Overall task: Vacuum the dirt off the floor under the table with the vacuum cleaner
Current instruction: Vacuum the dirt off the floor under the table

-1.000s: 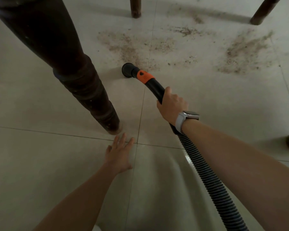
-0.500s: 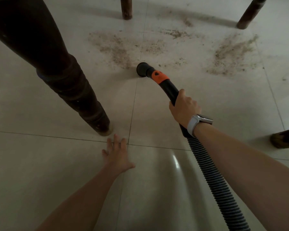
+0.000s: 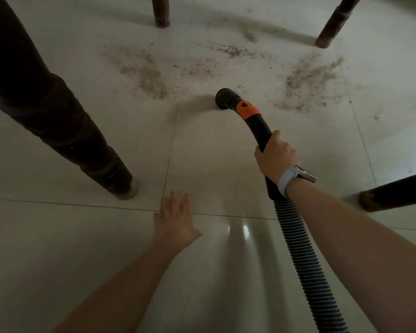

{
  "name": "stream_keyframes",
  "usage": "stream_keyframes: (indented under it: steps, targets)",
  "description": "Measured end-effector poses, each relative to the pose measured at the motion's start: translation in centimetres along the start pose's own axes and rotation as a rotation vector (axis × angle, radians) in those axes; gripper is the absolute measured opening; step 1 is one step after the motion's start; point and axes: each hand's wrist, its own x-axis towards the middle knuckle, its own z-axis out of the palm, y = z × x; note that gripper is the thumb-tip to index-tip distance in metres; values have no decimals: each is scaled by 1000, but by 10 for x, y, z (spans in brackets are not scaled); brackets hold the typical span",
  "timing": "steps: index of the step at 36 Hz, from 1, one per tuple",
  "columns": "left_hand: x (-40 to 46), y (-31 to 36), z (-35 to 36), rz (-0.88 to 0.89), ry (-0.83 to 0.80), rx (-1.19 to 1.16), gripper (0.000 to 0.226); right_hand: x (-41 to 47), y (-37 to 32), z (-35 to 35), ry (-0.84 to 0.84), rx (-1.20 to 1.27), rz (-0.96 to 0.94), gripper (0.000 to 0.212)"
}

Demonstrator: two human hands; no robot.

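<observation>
My right hand (image 3: 275, 156), with a pale watch on the wrist, grips the black curved wand of the vacuum cleaner (image 3: 259, 127). An orange collar sits near the wand's tip. The round black nozzle (image 3: 223, 98) rests on the pale tiles between two brown dirt patches, one to its left (image 3: 147, 74) and one to its right (image 3: 309, 84). More dirt (image 3: 231, 50) lies farther back. A ribbed grey hose (image 3: 305, 265) trails from the wand toward the lower right. My left hand (image 3: 174, 218) lies flat on the floor, fingers spread, holding nothing.
A thick dark table leg (image 3: 65, 131) slants down at the left, close to my left hand. Two thinner legs stand at the back, one centre (image 3: 161, 12) and one right (image 3: 334, 22). Another leg's foot (image 3: 392, 194) pokes in at the right edge.
The nozzle has slid to the right along the near edge of the dirt, from beside the left patch toward the right one. My left hand stays planted on the floor.
</observation>
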Motion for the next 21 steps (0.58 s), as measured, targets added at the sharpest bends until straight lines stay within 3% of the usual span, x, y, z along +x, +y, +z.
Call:
stream_keyframes:
  steps: [14, 21]
  targets:
    - [2, 46, 10, 120, 41, 147, 101, 4, 68, -15, 48, 13, 133, 32]
    - [1, 72, 13, 179, -13, 161, 100, 7, 106, -23, 42, 49, 240, 32]
